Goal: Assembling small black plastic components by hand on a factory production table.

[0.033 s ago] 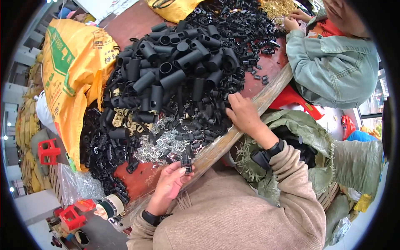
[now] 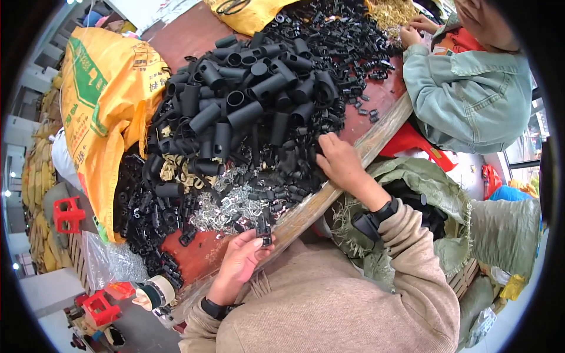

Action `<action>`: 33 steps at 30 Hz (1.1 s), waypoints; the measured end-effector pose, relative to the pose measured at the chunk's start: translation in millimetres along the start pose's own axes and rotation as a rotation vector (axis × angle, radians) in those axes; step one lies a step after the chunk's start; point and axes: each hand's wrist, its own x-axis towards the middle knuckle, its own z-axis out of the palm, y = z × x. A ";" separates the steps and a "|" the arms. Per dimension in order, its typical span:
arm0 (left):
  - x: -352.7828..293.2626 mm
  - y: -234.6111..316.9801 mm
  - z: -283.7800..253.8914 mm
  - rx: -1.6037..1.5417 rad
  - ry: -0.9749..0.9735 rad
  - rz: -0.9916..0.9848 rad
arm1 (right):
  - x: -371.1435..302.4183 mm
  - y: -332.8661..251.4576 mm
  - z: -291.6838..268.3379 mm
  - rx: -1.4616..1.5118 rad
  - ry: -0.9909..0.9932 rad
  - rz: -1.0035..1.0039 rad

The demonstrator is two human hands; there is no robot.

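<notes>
My left hand [image 2: 240, 254] pinches a small black plastic part [image 2: 264, 228] upright between thumb and fingers, close to the table's near edge. Against the edge of the heap of small black parts [image 2: 297, 156] rests my right hand [image 2: 343, 165], its fingers curled inward. Whatever lies under those fingertips is hidden. Shiny silver metal clips [image 2: 226, 206] are spread just beyond my left hand. Behind them rises a mound of larger black plastic tubes [image 2: 244, 115], some with oval cut-outs. Beige parts [image 2: 176, 167] lie among the black ones.
A wooden edge strip [image 2: 306, 209] borders the red table. At left stands a yellow woven sack [image 2: 112, 88]. An open green sack [image 2: 406, 170] holding black parts is beside my right forearm. At far right, a co-worker's hands [image 2: 416, 30] are near gold-coloured pieces [image 2: 391, 13].
My right hand has shifted slightly left along the heap's edge. My left hand keeps its hold on the black part in the same place.
</notes>
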 end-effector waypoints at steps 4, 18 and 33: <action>-14.5 3.3 0.9 -0.018 -0.022 0.001 | 6.1 -16.5 -11.4 0.207 0.063 -0.037; -27.1 5.0 -34.0 -0.055 -0.028 0.022 | 14.7 -58.0 0.6 0.005 -0.049 -0.406; -59.2 9.7 -96.0 -0.102 -0.059 0.053 | -5.3 -121.9 8.1 0.082 0.046 -0.488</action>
